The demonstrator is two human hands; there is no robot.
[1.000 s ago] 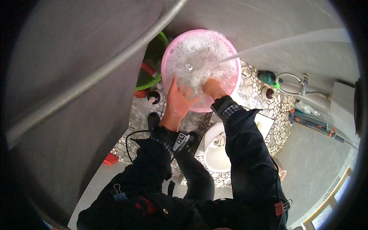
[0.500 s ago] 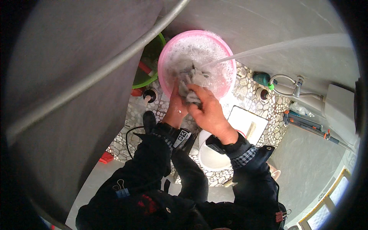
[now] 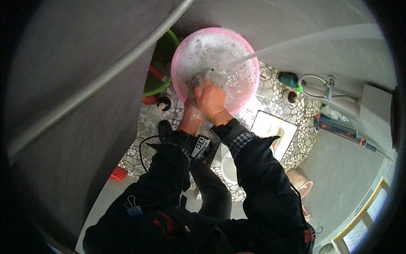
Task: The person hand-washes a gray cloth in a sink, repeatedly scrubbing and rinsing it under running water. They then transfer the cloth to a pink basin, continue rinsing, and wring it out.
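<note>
Right hand (image 3: 210,99), just above the middle of the frame, is curled over a grey cloth (image 3: 215,78) at the near edge of a pink basin (image 3: 253,67), its fingers closed on the wet fabric. Beneath and slightly left of it, the left hand (image 3: 191,116) reaches up to the basin's lower rim; its fingers are hidden behind the right hand, so whether it grips the cloth cannot be told. Soapy foam (image 3: 211,51) fills the basin, which sits at upper centre of the frame on a pebble-patterned floor (image 3: 296,114). A stream of water (image 3: 296,42) comes in from the upper right and lands in the suds beside the cloth. A green basin (image 3: 163,67) lies partly behind the pink one on its left, and a white squat toilet pan (image 3: 266,127) lies to the lower right of the hands. Dark jacket sleeves (image 3: 262,178) with checked cuffs rise from the lower edge.
</note>
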